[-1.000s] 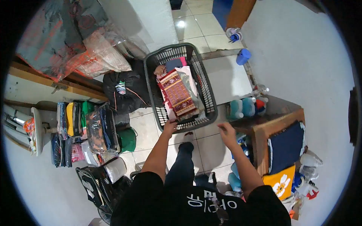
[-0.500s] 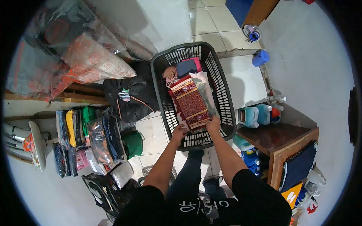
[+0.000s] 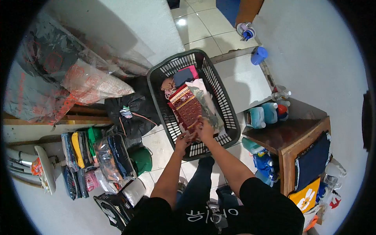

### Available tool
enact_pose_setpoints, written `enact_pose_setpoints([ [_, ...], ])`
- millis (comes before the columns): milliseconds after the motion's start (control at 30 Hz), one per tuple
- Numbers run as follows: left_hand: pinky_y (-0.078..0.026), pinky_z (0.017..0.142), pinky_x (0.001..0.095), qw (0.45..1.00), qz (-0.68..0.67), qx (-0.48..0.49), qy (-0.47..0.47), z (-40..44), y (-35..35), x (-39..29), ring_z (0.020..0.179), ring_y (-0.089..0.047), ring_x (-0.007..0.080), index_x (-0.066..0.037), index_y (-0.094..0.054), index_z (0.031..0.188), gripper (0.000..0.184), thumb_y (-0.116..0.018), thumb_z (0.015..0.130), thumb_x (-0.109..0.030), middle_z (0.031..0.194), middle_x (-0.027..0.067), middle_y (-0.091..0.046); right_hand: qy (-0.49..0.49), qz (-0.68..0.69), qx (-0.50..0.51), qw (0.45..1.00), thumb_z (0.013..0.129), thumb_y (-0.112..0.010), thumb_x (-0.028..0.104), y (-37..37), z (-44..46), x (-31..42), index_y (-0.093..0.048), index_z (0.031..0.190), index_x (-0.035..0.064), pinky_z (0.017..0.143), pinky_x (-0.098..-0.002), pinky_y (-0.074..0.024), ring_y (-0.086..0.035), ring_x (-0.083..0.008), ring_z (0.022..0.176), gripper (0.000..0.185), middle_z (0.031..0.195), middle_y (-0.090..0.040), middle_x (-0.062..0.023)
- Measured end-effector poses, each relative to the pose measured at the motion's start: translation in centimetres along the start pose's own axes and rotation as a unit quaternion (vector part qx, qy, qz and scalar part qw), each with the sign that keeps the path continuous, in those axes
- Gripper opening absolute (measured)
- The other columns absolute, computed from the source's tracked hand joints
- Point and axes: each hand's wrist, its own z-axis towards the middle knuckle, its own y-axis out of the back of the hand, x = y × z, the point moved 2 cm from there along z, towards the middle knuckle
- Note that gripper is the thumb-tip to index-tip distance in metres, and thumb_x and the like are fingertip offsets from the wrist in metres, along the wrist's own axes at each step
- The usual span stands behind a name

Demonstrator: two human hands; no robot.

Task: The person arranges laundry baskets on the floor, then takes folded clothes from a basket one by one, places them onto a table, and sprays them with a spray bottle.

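Observation:
A black plastic basket (image 3: 232,113) stands on the tiled floor with folded cloths inside. On top lies a dark red patterned cloth (image 3: 187,106), beside a grey-green cloth (image 3: 208,113) and a pale pink one. My right hand (image 3: 205,130) is closed on the near end of the patterned cloth, which is bunched there. My left hand (image 3: 182,141) is at the cloth's lower left corner, fingers pressed on its edge. A blue-grey folded cloth (image 3: 182,77) with a bright pink one and a brown bundle (image 3: 168,85) lie at the basket's far end.
Left of the basket are a black bag (image 3: 135,113), a green bag (image 3: 141,159) and stacked clothes in clear plastic (image 3: 114,158). On the right stand a wooden shelf (image 3: 288,156), bottles (image 3: 256,117) and a blue cup (image 3: 259,55). A doorway lies beyond.
Both hands have come to the cloth since the earliest frame. Since the middle frame, my right hand has moved inward and the cloth's near end has become bunched.

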Motion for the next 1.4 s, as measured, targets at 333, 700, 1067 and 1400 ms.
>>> enact_pose_setpoints([
  [333, -0.033, 0.102, 0.0448, 0.870, -0.394, 0.295, -0.019, -7.2, 0.1, -4.2, 0.119, -0.044, 0.0292, -0.008, -0.041, 0.130, 0.067, -0.048, 0.084, -0.056, 0.128, 0.0116, -0.049, 0.031, 0.473, 0.238, 0.848, 0.076, -0.057, 0.003, 21.4, -14.3, 11.1, -0.058, 0.098, 0.0000, 0.068, -0.0210, -0.0428, -0.053, -0.0070, 0.077, 0.022, 0.084, -0.059, -0.0009],
  [700, -0.039, 0.098, 0.0371, 0.862, 0.081, 0.501, -0.006, -33.2, -22.6, 5.8, 0.117, -0.047, 0.0212, -0.007, -0.029, 0.136, 0.061, -0.056, 0.082, -0.008, 0.128, 0.0058, -0.046, -0.108, 0.823, -0.002, 0.558, 0.085, -0.049, 0.007, 46.6, -44.8, -12.4, -0.051, 0.110, 0.0034, 0.087, -0.0417, -0.0452, -0.058, -0.0247, 0.096, 0.025, 0.103, -0.059, -0.0116],
  [1067, -0.045, 0.085, 0.0306, 0.628, 0.362, 0.689, 0.005, -57.2, -47.8, 25.0, 0.099, -0.055, 0.0179, -0.004, -0.037, 0.129, 0.065, -0.068, 0.072, -0.012, 0.113, 0.0071, -0.054, -0.136, 0.342, -0.626, 0.688, 0.093, -0.049, 0.015, 57.9, -79.2, -34.3, -0.053, 0.111, -0.0007, 0.081, -0.0262, -0.0427, -0.052, -0.0110, 0.091, 0.025, 0.100, -0.059, -0.0056],
  [1400, -0.049, 0.077, 0.0323, 0.522, 0.511, 0.651, -0.207, -52.1, -63.7, 44.7, 0.090, -0.059, 0.0166, -0.004, -0.046, 0.121, 0.055, -0.067, 0.074, -0.022, 0.106, 0.0091, -0.059, -0.311, 0.442, -0.608, 0.581, 0.084, -0.063, 0.030, 58.1, -85.0, -52.4, -0.038, 0.125, -0.0011, 0.079, -0.0342, -0.0460, -0.054, -0.0233, 0.095, 0.058, 0.110, -0.054, -0.0173],
])
